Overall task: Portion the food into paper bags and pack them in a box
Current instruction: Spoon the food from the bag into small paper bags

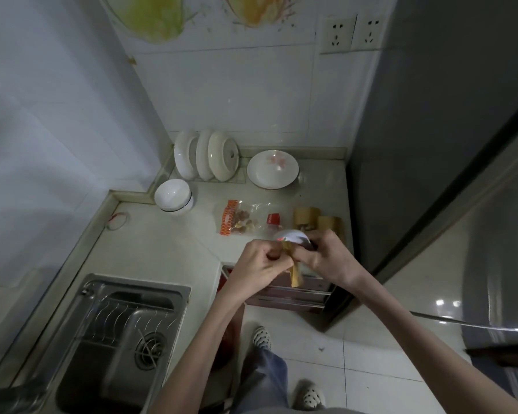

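At the far left a steel sink with a wire rack inside is set into the pale counter, and a red rubber band lies on the counter behind it. Further along stands a stack of white bowls, and behind it white plates stand on edge in a rack, next to a shallow bowl with a pink flower print. In the middle of the counter lies a clear food bag holding brown pieces; its orange strip carries printing too blurred to read. The left hand, fingers curled, pinches the top of a brown paper bag held over the counter's front edge. The right hand grips the same bag from the other side, together with something white that I cannot identify. Just behind the hands, two more brown paper bags stand near the counter's right end, beside a small red item. Two wall sockets sit high on the tiles at right.
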